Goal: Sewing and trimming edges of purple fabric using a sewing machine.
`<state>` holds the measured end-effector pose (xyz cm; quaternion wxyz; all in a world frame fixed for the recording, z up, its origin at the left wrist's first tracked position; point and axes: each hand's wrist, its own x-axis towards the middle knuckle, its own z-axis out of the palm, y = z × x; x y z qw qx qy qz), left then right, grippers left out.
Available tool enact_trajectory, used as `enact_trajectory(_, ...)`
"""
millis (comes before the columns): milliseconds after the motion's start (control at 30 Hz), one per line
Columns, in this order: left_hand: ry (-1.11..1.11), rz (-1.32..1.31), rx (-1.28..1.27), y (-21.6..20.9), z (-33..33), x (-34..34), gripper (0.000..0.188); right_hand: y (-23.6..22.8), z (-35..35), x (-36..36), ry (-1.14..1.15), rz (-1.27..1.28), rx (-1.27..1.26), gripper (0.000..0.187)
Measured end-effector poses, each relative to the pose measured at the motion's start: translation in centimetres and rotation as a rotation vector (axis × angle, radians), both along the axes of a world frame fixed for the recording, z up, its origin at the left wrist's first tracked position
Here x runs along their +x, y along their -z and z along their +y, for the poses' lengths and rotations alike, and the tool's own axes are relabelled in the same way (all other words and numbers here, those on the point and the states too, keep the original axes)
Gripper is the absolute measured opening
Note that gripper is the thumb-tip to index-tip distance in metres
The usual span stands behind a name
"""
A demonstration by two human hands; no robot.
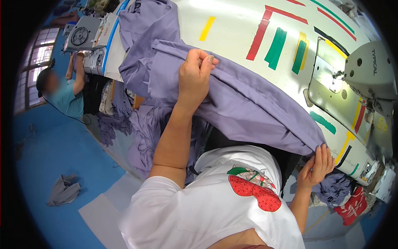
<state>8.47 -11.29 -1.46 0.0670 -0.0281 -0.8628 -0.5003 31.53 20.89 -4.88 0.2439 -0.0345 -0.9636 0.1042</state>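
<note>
A long piece of purple fabric lies stretched along the near edge of a white sewing table. My left hand is closed on its upper edge toward the left, fingers curled in and thumb pressed against them. At the right end, my right hand pinches the fabric's corner with its fingertips, beside the table's near edge. A seam or folded edge runs along the fabric between my hands. More of the purple cloth is bunched at the left, beyond my left hand.
A sewing machine with a lit needle area stands at the right. Coloured tape strips mark the tabletop. Purple cloth hangs in a heap below left. A co-worker works at another machine at far left. Cloth bundles lie lower right.
</note>
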Motion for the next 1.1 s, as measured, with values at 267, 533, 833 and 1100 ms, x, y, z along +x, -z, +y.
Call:
enact_trajectory(267, 0.028, -0.025, 0.324, 0.7, -0.6, -0.4, 0.007, -0.2, -0.1, 0.0, 0.003, -0.023, 0.009, 0.032)
enact_trajectory(533, 0.035, -0.059, 0.292, 0.1, -0.8, 0.2, 0.014, -2.4, 1.9, 0.3, 0.053, 0.098, -0.041, 0.033)
enact_trajectory(833, 0.070, -0.044, 0.284, 0.9, -1.7, 0.2, 0.013, -1.1, 14.1, 3.1, 0.477, 0.206, -0.150, 0.025)
enact_trajectory(1100, 0.115, -0.056, 0.316, 2.2, -2.2, -0.9, 0.013, -2.1, 20.8, 3.2, 0.709, 0.248, -0.137, 0.021)
